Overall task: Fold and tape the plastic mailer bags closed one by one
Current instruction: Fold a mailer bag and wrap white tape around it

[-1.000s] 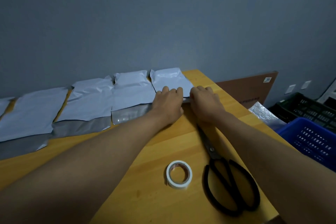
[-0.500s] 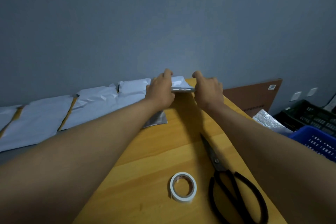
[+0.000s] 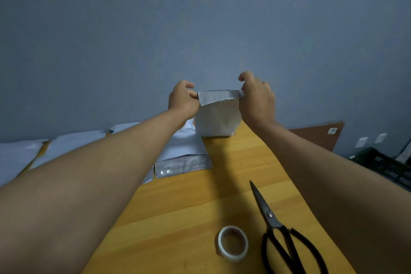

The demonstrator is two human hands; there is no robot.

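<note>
Early going: row of mailers (image 3: 73,147) flat along bench (image 3: 233,184), flaps unfolded; one bag (image 3: 216,118) lifted, left hand (image 3: 183,99) and right hand (image 3: 255,98) pinching its flap corners mid-fold; scissors (image 3: 282,238), tape (image 3: 232,243) untouched.

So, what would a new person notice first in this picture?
First, the mailer bag held up in the middle, left hand and right hand pinching its folded grey flap. Then the black scissors and the tape roll lying near on the wooden table.
</note>
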